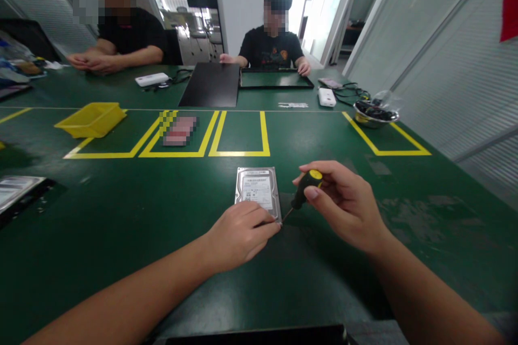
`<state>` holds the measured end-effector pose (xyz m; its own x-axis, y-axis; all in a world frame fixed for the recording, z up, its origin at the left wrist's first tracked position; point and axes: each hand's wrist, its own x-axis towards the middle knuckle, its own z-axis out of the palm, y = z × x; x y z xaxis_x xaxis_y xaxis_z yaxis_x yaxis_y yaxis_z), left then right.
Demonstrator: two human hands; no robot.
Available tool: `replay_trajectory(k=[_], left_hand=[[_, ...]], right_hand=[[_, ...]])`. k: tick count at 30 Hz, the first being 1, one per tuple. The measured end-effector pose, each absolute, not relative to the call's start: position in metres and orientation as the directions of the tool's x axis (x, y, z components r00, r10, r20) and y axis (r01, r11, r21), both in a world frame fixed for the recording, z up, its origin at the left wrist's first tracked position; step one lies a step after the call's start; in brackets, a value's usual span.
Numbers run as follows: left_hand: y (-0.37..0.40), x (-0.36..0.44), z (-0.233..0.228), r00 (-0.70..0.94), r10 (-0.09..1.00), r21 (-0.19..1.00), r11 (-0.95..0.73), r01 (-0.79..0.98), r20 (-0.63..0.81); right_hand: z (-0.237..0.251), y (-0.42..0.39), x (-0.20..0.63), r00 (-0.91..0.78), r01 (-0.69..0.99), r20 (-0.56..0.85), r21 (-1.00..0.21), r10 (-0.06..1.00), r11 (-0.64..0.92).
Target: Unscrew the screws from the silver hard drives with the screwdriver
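A silver hard drive with a white label lies flat on the green table in front of me. My left hand rests on its near edge, fingertips at the near right corner. My right hand grips a small screwdriver with a black and yellow handle. The screwdriver is tilted, and its tip meets the drive's near right corner beside my left fingertips.
Yellow tape boxes mark the table beyond the drive. A yellow bin sits at the left, a metal bowl of dark parts at the right. Two people sit across, one behind a black tray. A dark panel lies mid-table.
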<state>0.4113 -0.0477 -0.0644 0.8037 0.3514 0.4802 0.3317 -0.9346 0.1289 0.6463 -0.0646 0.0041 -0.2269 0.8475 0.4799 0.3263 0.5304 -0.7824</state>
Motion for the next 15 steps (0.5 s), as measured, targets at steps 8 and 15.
replay_trajectory(k=[8, 15], left_hand=[[-0.0479, 0.4118, -0.0643, 0.797, 0.355, 0.14, -0.934, 0.33, 0.488], [-0.0481, 0.4122, -0.0633, 0.799, 0.358, 0.146, -0.933, 0.33, 0.483]], right_hand=[[0.0034, -0.0642, 0.6456, -0.232, 0.312, 0.482, -0.786, 0.845, 0.534], [0.0058, -0.0664, 0.648, -0.257, 0.334, 0.487, -0.766, 0.835, 0.549]])
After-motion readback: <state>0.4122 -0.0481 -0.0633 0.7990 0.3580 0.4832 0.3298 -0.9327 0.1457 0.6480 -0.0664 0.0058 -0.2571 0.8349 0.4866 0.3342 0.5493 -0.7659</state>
